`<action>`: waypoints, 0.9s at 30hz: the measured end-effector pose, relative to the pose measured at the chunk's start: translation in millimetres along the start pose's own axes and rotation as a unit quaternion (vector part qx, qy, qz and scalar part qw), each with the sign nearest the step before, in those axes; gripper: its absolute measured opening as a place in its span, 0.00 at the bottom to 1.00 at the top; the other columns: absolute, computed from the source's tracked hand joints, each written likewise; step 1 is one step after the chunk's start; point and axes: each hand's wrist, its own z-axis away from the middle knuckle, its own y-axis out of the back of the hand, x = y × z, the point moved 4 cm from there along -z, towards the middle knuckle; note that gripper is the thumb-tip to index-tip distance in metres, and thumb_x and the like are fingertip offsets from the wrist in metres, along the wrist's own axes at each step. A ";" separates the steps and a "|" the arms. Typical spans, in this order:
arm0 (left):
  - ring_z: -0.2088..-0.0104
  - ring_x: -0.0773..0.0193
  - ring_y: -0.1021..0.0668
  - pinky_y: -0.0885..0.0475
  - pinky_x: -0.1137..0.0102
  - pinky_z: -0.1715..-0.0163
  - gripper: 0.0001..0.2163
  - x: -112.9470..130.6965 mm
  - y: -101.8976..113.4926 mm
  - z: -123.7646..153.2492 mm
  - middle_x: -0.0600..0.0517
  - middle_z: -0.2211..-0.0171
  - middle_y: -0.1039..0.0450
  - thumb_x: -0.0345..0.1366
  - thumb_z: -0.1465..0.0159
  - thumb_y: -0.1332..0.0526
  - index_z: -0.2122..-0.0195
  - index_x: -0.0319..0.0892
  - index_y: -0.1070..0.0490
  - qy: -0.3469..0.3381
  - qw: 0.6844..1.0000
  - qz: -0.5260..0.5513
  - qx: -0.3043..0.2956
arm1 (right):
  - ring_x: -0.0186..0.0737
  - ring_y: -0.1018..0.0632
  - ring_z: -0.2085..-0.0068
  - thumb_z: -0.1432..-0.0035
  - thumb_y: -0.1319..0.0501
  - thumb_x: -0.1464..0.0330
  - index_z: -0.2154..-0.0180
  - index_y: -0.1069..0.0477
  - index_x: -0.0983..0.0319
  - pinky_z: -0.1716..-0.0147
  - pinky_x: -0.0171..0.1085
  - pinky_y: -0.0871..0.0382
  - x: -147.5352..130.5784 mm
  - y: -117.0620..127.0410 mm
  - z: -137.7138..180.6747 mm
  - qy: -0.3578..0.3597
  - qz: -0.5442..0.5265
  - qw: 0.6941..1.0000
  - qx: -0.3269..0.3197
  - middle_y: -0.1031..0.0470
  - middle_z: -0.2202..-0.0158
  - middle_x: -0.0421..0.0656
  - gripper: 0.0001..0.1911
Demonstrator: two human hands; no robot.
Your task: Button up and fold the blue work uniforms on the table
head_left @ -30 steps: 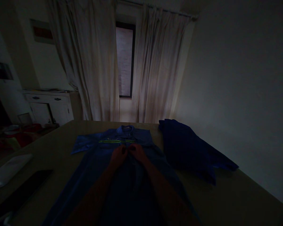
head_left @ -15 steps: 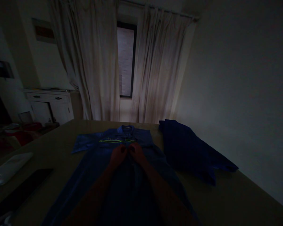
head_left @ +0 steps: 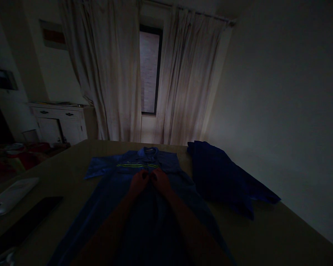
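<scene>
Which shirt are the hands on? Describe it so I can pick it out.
On the table before the curtained window, it is the blue shirt laid flat at centre, under both hands. Unlike the darker, plain garment bunched to its right, it has a yellow-green chest stripe.

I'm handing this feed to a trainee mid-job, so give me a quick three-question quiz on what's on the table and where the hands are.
1. True or false: both hands meet at the front placket of the blue work shirt, just below its yellow-green stripe.
2. What lies on the table to the right of that shirt?
A. a white towel
B. a second dark blue garment
C. a pair of shoes
3. Fill in: near the table's left edge lie a dark flat object and a ____ device showing a small light.

Key
1. True: left hand and right hand pinch the cloth together.
2. B: dark blue garment.
3. white
</scene>
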 end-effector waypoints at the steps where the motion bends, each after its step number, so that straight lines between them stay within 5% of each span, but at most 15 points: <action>1: 0.56 0.61 0.18 0.28 0.71 0.56 0.08 -0.7 -0.3 -0.6 0.48 0.57 0.18 0.29 0.33 0.40 0.55 0.41 0.24 0.000 1.000 0.002 -0.002 | 0.42 0.23 0.55 0.36 0.40 0.70 0.59 0.25 0.60 0.54 0.37 0.32 -0.9 0.3 0.5 -0.001 0.006 1.000 -0.004 0.24 0.57 0.45 0.05; 27: 0.57 0.59 0.18 0.28 0.69 0.57 0.06 -0.9 -3.1 0.9 0.48 0.58 0.18 0.32 0.31 0.41 0.59 0.43 0.25 -0.014 1.000 0.009 -0.004 | 0.45 0.21 0.59 0.29 0.47 0.64 0.57 0.26 0.57 0.63 0.38 0.33 -11.6 3.6 4.7 -0.043 0.100 0.994 -0.030 0.21 0.57 0.47 0.11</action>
